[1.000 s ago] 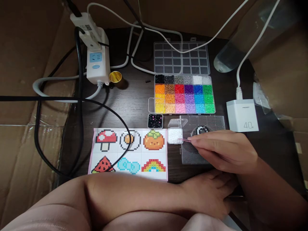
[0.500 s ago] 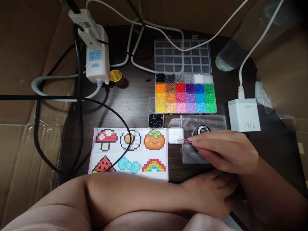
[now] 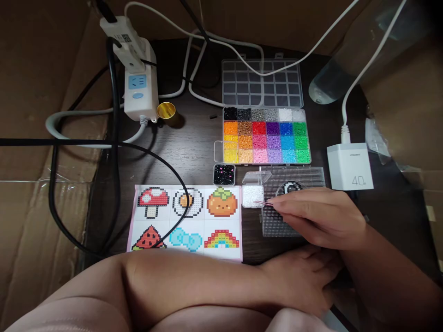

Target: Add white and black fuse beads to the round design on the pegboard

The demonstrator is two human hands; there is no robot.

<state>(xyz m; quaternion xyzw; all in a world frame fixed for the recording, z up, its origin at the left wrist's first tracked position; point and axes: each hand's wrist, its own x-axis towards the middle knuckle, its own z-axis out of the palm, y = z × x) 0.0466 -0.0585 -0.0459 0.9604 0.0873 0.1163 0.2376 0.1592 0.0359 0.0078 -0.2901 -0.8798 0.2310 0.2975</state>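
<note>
One sheet [image 3: 197, 222] lies near left on the tabletop [image 3: 194, 152]. Just right of it, a small box [image 3: 254, 207] of white beads [image 3: 249, 194] stands with its lid [image 3: 256, 177] raised on the far side. Tweezers [image 3: 265, 203] reach leftward over its rim, tips at the beads; the right hand [image 3: 321, 214] keeps them in a clenched grip. The step in hand looks to be picking out a white bead, and the next move seems to call for a light squeeze on one alone. The left hand [image 3: 304, 267] lies nearer, its fingers running behind the right wrist. The view is poor here: I cannot tell whether a bead sits between the tips, nor how the left grip stands. A clear board [image 3: 277, 221] lies beneath the right hand, bearing a black-and-white motif [image 3: 289, 186], partly covered.

Counted left to right: one power strip [image 3: 140, 92]; one gold cap [image 3: 166, 110]; one sheet with six printed pictures in two rows; one dark box [image 3: 224, 184] of black and pink pieces; one case [image 3: 254, 163], far of both boxes, with twenty-four filled compartments, six across; one white-bead box; one pair of tweezers; one board; one bottle [image 3: 321, 92], far right; one charger [image 3: 350, 166].
</note>
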